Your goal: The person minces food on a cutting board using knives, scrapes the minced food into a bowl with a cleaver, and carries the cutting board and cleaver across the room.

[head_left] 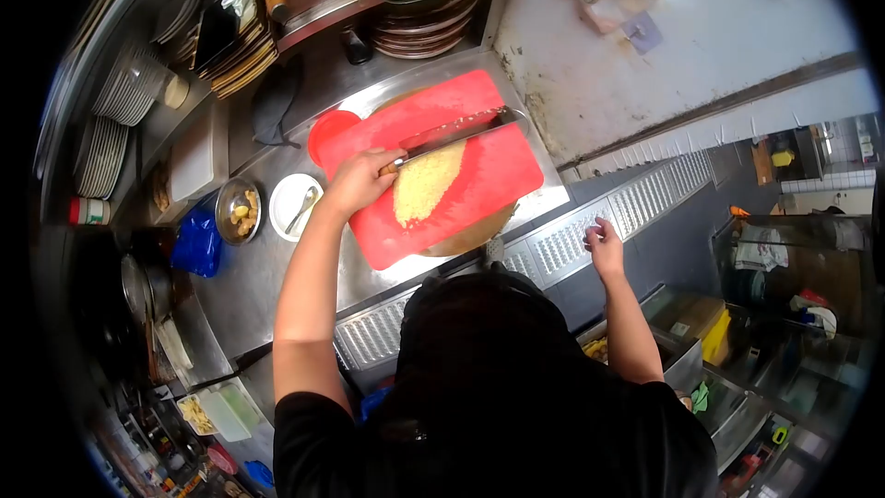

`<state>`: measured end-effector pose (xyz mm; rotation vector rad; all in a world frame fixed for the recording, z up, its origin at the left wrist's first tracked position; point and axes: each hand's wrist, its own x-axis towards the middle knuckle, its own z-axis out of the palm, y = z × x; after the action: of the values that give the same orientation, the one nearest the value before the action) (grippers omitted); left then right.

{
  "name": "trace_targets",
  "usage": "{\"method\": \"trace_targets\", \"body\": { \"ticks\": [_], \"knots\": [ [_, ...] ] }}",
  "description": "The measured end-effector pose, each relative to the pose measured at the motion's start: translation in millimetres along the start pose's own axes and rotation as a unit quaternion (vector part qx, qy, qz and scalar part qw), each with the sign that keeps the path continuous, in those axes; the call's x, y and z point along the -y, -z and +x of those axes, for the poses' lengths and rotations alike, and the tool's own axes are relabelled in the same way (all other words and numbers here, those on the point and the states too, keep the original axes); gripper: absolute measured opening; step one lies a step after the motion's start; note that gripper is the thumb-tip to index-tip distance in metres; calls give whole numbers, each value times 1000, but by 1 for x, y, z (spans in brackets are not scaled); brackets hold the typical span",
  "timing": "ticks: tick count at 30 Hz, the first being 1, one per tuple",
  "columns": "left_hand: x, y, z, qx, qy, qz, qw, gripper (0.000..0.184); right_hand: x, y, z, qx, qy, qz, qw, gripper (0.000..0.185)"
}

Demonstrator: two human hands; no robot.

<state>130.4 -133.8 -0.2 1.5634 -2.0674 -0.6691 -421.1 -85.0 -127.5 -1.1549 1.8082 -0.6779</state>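
My left hand (362, 180) is closed round the wooden handle of a large knife (452, 134), whose blade lies across the red cutting board (369, 232). Bits of food cling to the blade. Beside it, on the board, is a pile of finely chopped pale yellow food (427, 186). My right hand (601, 244) is off the board to the right, above the floor grating, its fingers partly curled and apart with nothing seen in them.
A white plate with a spoon (294, 207), a metal bowl of ginger-like pieces (239, 211) and a blue bag (197, 242) stand left of the board. A red round lid (330, 134) touches its upper left. Stacked plates (424, 29) sit above.
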Motion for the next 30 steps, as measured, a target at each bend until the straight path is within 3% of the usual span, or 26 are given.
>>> {"method": "trace_targets", "body": {
  "ticks": [6,9,15,18,24,27,30],
  "knots": [
    [7,-4,-6,39,5,-5,999,44,-56,22,-38,-44,-70,49,995,45],
    [6,12,-31,46,64,-4,997,45,-79,16,-45,-50,-86,66,993,44],
    [25,31,-109,10,92,13,996,43,-67,-7,-38,-20,-70,31,997,45],
    [3,46,-150,25,197,20,980,43,-45,-13,-31,7,-62,-15,998,44],
    [-21,22,-206,-106,168,-68,978,44,-30,-14,-18,15,-48,9,999,42],
    [-53,-16,-191,-101,327,-334,878,42,-23,-15,-12,20,-52,19,998,43],
    [-92,-54,-135,-85,320,-530,781,37,-19,-20,-7,31,-49,23,998,46]
  ]
}}
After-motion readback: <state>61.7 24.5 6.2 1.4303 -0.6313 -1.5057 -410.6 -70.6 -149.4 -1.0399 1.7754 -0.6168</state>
